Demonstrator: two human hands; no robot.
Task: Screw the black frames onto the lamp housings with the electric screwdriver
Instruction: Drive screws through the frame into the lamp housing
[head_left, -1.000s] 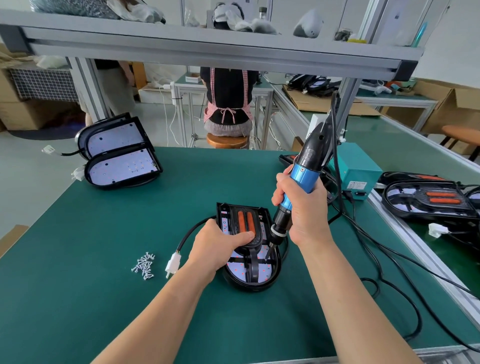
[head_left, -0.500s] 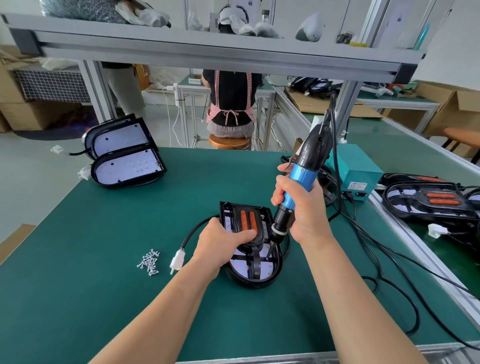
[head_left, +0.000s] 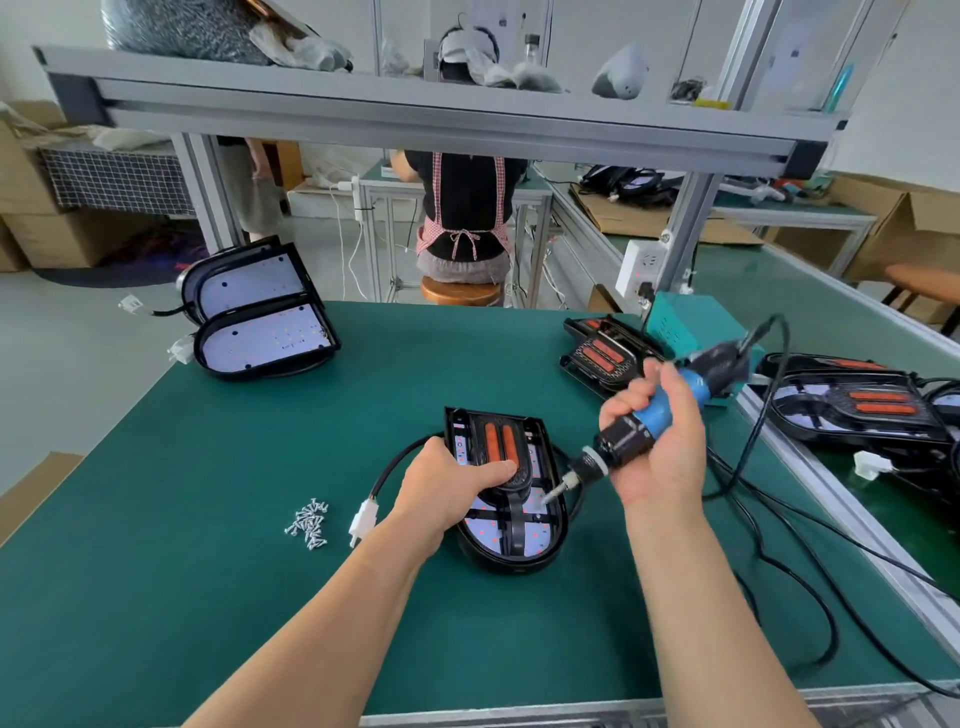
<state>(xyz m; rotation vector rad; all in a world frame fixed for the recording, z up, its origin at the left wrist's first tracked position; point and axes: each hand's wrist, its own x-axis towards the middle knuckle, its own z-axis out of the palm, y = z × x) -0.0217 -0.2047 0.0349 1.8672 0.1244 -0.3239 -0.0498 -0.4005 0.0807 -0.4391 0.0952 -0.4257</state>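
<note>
Screwdriver slanted over the lamp, both hands on the job

The right hand (head_left: 660, 441) wraps its fingers round the blue barrel of the electric screwdriver (head_left: 657, 413), tilted down to the left, its bit over the right side of the lamp housing (head_left: 511, 558); contact is too blurred to call. The left hand (head_left: 447, 488) grips that housing's left edge, thumb laid across the black frame (head_left: 511, 525) seated on it, mid-table on the green mat (head_left: 234, 597). Left of it lie a white connector (head_left: 363, 519) and a pile of screws (head_left: 309, 525), with 2 more housings (head_left: 260, 317) at the far left corner
</note>
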